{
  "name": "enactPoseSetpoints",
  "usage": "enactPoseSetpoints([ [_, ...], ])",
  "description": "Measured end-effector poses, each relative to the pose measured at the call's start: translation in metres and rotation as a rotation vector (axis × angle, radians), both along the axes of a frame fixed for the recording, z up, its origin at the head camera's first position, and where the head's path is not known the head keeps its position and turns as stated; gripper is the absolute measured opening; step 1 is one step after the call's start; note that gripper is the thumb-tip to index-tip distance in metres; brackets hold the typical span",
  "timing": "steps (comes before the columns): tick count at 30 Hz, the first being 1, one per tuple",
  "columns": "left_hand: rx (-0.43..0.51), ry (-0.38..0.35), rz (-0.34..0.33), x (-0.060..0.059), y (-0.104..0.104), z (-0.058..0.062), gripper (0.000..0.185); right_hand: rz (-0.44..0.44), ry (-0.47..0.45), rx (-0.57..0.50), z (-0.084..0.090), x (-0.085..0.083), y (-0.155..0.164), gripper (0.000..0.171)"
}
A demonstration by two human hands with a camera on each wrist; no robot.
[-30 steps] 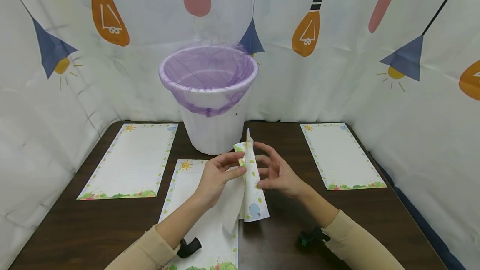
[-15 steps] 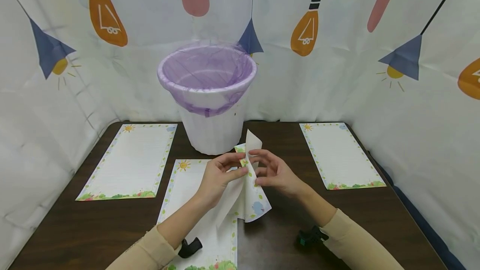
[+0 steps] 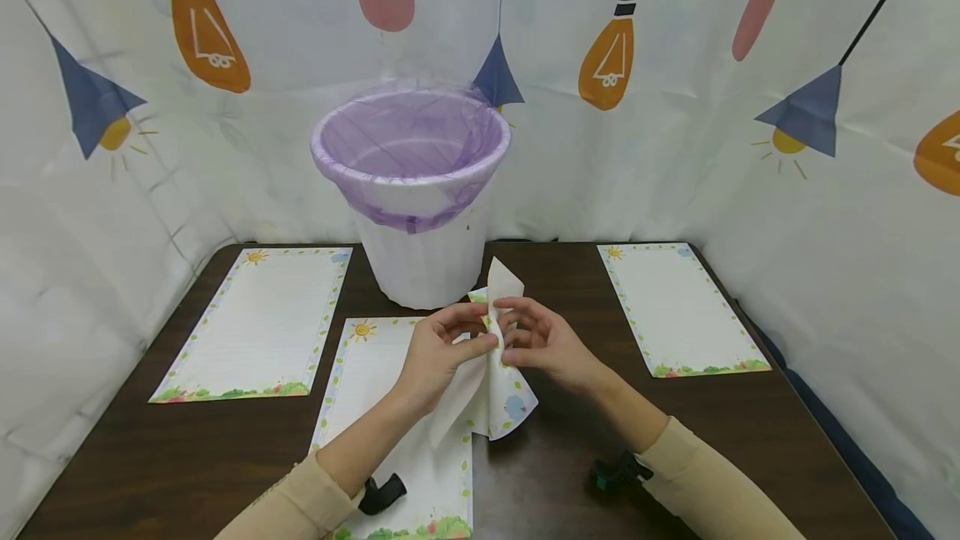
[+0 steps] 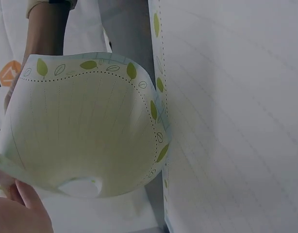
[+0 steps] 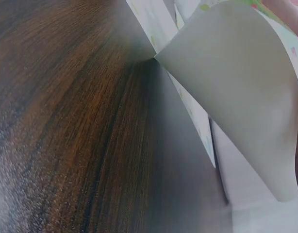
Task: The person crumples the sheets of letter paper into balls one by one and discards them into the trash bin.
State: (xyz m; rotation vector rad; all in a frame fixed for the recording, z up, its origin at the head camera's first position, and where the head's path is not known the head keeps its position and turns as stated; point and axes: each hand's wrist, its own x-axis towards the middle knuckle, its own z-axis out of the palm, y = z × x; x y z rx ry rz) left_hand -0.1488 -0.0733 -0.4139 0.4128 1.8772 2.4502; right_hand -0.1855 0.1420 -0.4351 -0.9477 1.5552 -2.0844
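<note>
- Head view, bottom of the frame first: two beige sleeves come up from the lower edge, and a flat sheet (image 3: 405, 432) with a leafy border lies on the dark wood counter (image 3: 187, 457) under the left forearm.
- Just past that, around the middle of the frame, the left hand (image 3: 435, 352) and right hand (image 3: 543, 344) meet on a curled sheet of paper (image 3: 491, 382). Left grip: thumb and fingers pinch the paper's upper part. Right grip: fingers curled onto the same spot from the other side, pinching it too.
- The curled sheet is held up off the counter, its top corner poking above the fingers and its lower end flaring out, hanging just over the flat sheet's right edge.
- Left wrist view shows that paper (image 4: 86, 126) bowed into a cup shape, green leaf border round the rim, with the flat sheet (image 4: 236, 121) filling the right side.
- Right wrist view shows its plain back (image 5: 236, 92) upper right over the wood grain (image 5: 66, 121).
- Further back, one more sheet (image 3: 258, 323) lies centre-left and another (image 3: 678, 311) centre-right, both well apart from the hands.
- Farthest, upper middle: a white bin (image 3: 420, 261) with a purple liner, against a curtain printed with lamps and bulbs (image 3: 750, 148).
</note>
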Motion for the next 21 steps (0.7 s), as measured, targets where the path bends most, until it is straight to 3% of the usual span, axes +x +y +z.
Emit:
enactPoseSetpoints([
  [13, -0.02, -0.018, 0.045, -0.0008, 0.0012, -0.0013, 0.036, -0.051, 0.04, 0.01, 0.0017, 0.0005, -0.0052, 0.062],
  [21, -0.021, -0.038, 0.112, -0.0025, -0.0007, 0.0003, 0.037, -0.164, 0.064, 0.138, 0.0016, -0.0003, -0.0049, 0.054],
])
